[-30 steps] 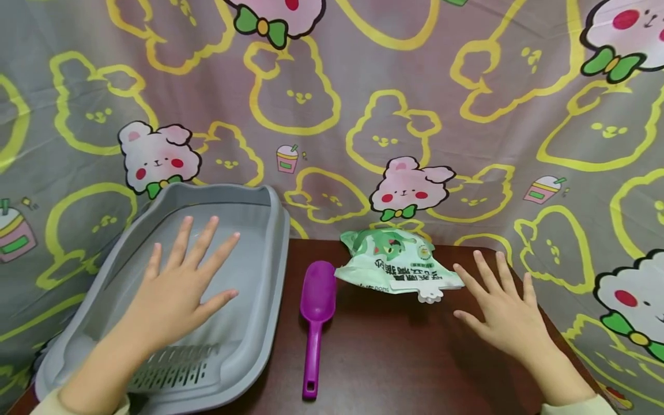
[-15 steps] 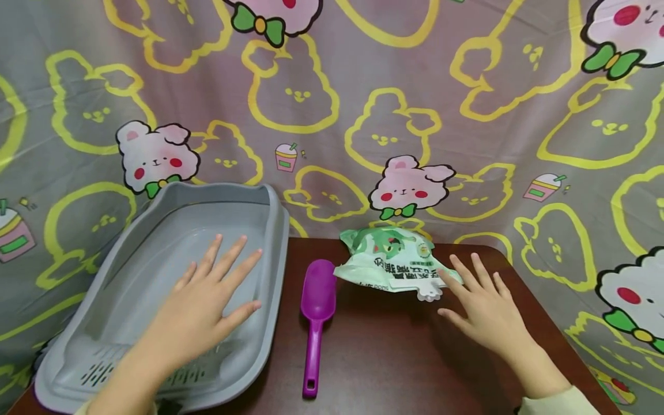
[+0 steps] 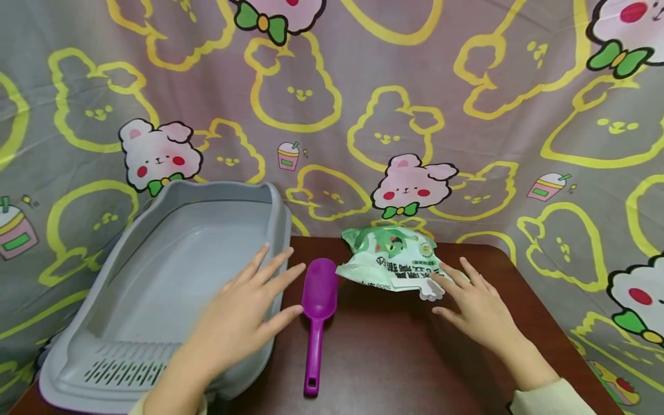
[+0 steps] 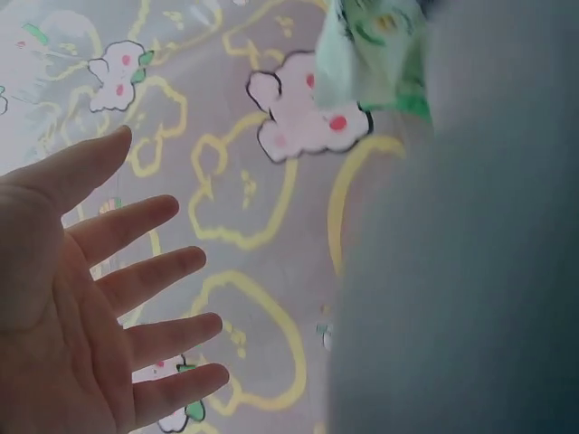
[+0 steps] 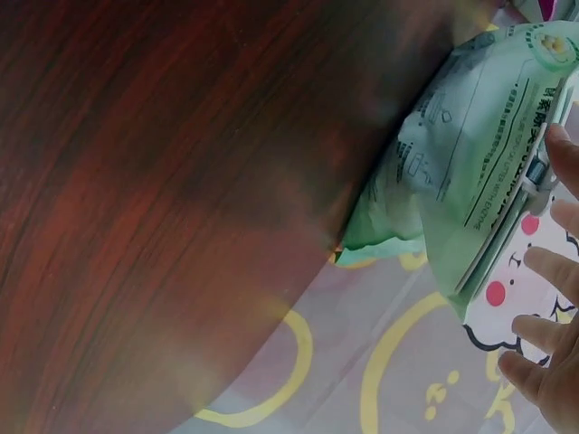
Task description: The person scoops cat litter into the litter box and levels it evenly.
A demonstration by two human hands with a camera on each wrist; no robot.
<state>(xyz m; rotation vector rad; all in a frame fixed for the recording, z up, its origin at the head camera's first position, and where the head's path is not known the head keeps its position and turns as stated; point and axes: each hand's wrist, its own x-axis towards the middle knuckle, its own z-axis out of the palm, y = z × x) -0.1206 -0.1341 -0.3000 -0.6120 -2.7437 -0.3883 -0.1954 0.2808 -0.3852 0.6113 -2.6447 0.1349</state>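
Note:
My left hand (image 3: 236,323) is held over the right side of a grey litter box (image 3: 171,282), fingers spread and holding nothing. Its fingertips reach close to a purple scoop (image 3: 320,294) lying on the table with its handle toward me. In the left wrist view the same hand (image 4: 81,316) shows a bare palm. A green and white bag of cat litter (image 3: 389,256), closed with a white clip (image 3: 415,284), is at the back. My right hand (image 3: 482,314) hovers by the clip end, fingers extended. The right wrist view shows the fingertips beside the clip; contact cannot be told.
The dark brown table (image 3: 384,357) carries everything. A grey curtain (image 3: 321,69) printed with yellow outlines and white rabbit faces hangs right behind the box and bag. Slots (image 3: 119,372) pierce the near end of the litter box.
My left hand has moved right, from over the middle of the litter box to its right rim beside the scoop. My right hand has moved left to the bag's clip end.

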